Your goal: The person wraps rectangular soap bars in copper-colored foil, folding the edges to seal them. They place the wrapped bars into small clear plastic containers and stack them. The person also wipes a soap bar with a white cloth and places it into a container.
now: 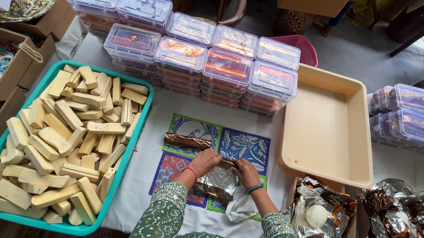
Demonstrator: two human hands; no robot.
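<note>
Both hands are closed on a foil sheet (pixel 219 183) at the middle of the bench (pixel 142 188), the left hand (pixel 204 162) and right hand (pixel 246 172) pressing it around a bar, over the patterned mats (pixel 244 145). By my judgement, wrapping is mid-way; next the loose foil needs folding tight, like the finished copper-wrapped bar (pixel 187 141) just beside.

A white cloth (pixel 142 188) is spread over the work surface. Grey floor (pixel 356 49) is seen beyond, evenly daylit. Dark wooden chair legs (pixel 417 29) are noted at upper right.
</note>
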